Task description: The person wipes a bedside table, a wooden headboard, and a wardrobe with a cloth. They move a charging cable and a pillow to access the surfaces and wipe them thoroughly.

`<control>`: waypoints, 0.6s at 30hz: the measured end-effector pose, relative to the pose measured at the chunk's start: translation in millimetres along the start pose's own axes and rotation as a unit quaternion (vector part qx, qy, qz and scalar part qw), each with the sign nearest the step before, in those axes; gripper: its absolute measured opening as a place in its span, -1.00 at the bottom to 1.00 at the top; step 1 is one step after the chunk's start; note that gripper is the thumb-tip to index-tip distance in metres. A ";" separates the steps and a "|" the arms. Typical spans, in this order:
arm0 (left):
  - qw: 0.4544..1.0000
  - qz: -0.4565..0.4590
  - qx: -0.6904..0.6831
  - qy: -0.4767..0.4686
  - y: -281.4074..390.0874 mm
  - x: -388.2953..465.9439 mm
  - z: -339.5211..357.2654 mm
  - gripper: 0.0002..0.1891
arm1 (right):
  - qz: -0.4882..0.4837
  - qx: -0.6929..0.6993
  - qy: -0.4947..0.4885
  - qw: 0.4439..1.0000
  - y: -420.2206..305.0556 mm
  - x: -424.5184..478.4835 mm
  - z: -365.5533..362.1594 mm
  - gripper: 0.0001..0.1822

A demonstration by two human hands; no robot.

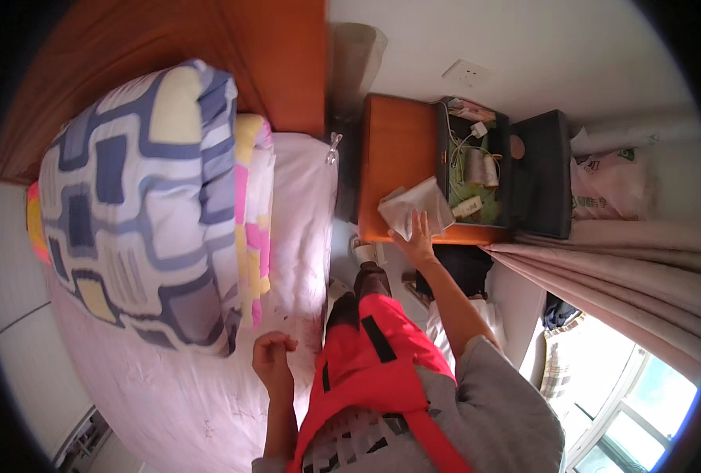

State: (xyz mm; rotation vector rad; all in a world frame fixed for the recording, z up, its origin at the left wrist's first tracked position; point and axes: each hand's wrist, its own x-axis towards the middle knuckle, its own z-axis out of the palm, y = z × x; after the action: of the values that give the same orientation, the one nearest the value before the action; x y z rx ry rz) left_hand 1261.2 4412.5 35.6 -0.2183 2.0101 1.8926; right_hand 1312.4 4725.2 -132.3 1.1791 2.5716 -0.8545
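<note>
My right hand (414, 239) rests with spread fingers on translucent plastic bags (418, 204), which lie at the near edge of a wooden bedside cabinet (395, 142). Just beyond the bags stands an open black box (504, 177) holding thread spools (476, 167), a white charger with cable (478, 130) and a small pale item (467, 207). My left hand (275, 352) hangs over the bed's edge with curled fingers; whether anything is inside them cannot be told.
Folded quilts (143, 207) are piled on the pink bed sheet (303, 177) at left. A pink curtain (611, 272) and a window stand at right. Behind the box lies a printed plastic bag (611, 183). A wall socket (467, 72) is above the cabinet. A black item (457, 272) sits beneath.
</note>
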 end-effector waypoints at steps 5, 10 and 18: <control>0.996 -0.073 0.040 0.023 -38.4 14.6 19.5 -0.98 | 0.092 -0.113 0.124 0.982 19.1 54.2 78.0 -0.23; 0.992 -0.110 0.064 0.025 -71.1 23.5 40.5 -0.98 | 0.037 -0.175 0.261 0.949 0.9 152.2 73.9 -0.28; 0.988 -0.131 0.079 0.002 -86.5 28.5 68.8 -0.95 | -0.052 -0.150 0.226 0.961 -30.5 289.1 23.8 -0.27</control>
State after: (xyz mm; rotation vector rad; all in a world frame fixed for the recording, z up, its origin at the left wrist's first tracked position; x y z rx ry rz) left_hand 1277.0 4476.8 -57.3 -0.4207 2.0117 1.5661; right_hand 1095.4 4879.3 -251.5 1.2679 3.0017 -0.2023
